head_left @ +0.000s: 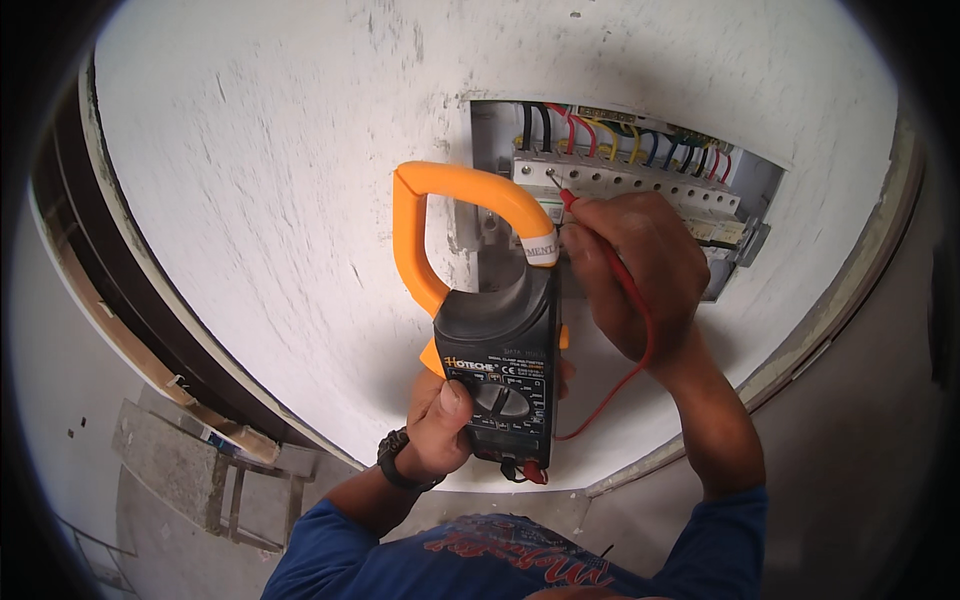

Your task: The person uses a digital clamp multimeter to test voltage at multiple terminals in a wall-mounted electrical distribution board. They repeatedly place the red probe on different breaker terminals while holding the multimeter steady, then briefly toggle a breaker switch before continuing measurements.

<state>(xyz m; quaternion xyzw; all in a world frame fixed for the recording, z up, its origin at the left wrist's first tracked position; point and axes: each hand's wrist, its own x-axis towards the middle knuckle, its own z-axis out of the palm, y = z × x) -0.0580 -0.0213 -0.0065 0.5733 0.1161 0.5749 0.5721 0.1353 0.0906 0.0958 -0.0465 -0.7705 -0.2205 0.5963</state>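
My left hand [438, 425] is closed round the lower body of a clamp meter [495, 360], black with an orange jaw. The meter is held upright in front of the wall, its dial facing me. Pinched in my right hand [640, 265] is a red test probe [568, 197]. Its metal tip points at the upper row of screw terminals on the circuit breakers [600, 180]; whether it touches one I cannot tell. A red test lead [640, 300] runs from the probe past my wrist to the meter's lower end. Part of the breaker row is behind my right hand.
The breakers sit in a recessed distribution box [488, 140] in a white wall [300, 200]. Black, red, yellow and blue wires [590, 135] enter them from above. A worn wooden stand [190, 470] is at the lower left, near a dark door frame [110, 270].
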